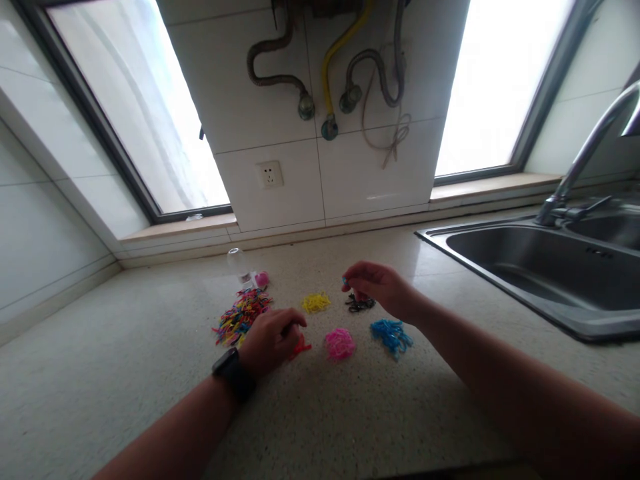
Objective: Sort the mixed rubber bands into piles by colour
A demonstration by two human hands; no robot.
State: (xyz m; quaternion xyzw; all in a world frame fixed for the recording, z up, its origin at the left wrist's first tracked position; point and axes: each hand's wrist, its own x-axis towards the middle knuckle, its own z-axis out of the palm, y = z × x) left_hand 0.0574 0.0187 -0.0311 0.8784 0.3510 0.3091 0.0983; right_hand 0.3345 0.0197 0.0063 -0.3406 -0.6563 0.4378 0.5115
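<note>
Small loops that look like rubber bands lie on the counter in heaps. My right hand (377, 287) pinches a tiny blue rubber band (345, 282) above the black heap (361, 304). My left hand (273, 337), with a dark watch on its wrist, is closed with curled fingers over the red heap (300, 347), partly covering it. What its fingertips hold, if anything, is hidden. A mixed-colour pile (243, 315) lies behind and left of that hand. Between and around the hands are a yellow heap (316, 303), a pink heap (340, 345) and a blue heap (391, 337).
A clear plastic bottle (237, 265) stands at the back left beside a pink cap-like piece (262, 279). To the right, a steel sink (500, 287) with a faucet (585, 160) is set into the counter (165, 373). Hoses and a socket (271, 174) are on the tiled wall.
</note>
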